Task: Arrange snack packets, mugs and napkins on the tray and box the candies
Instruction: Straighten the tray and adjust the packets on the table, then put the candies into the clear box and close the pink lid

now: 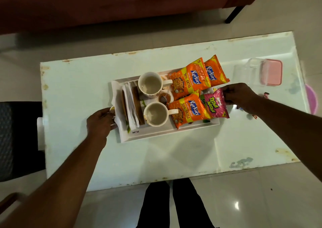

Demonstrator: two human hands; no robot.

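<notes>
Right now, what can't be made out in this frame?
Head view only:
- Right hand: fingertips hidden behind the pink packet.
- Left hand: grip on the tray edge is unclear.
- Clear box: glare hides any contents.
- Candies: half covered by the right forearm.

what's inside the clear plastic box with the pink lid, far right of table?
Through the clear plastic box only the white glass table shows; no candies visible inside. The pink lid hides its right part.
</notes>
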